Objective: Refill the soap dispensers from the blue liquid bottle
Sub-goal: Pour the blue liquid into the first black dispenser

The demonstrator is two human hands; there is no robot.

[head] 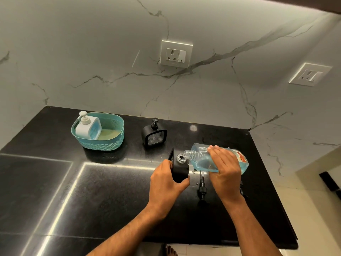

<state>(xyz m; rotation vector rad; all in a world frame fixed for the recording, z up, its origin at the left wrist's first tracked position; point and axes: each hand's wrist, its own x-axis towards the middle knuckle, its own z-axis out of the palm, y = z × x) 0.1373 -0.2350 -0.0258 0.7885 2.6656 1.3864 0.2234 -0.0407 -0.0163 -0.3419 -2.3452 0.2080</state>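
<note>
The left hand (pixel 167 183) grips one black dispenser (pixel 180 168); the right hand (pixel 224 168) clasps the tilted blue bottle (pixel 203 159) beside it. Beyond the grip stand two more dispensers: one black (pixel 154 134), one white (pixel 88 127).

Blue liquid bottle (pixel 204 159) tipped, mouth over black dispenser (pixel 180 168).
</note>
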